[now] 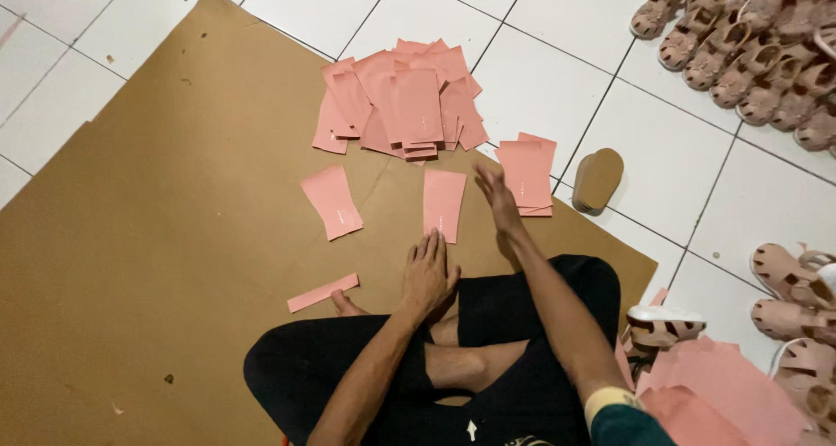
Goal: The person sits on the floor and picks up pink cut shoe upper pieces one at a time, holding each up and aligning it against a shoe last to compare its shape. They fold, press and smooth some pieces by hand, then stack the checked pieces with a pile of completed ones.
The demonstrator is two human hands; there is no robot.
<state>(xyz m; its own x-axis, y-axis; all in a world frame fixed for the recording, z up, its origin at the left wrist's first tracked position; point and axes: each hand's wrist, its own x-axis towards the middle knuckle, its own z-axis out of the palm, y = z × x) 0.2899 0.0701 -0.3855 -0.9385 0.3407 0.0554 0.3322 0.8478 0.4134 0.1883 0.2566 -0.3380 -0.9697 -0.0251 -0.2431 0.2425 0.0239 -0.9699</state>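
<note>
Two bare hands over brown cardboard sheet (174,237) on tiled floor | left hand (427,276) flat, fingers together, empty, just below single pink paper piece (443,204) | right hand (498,198) raised edge-on beside small pink stack (527,174), fingers straight, holding nothing | large pink pile (402,102) beyond | pink sandals (758,45) far right

Black trousers, teal sleeve with yellow cuff
</note>
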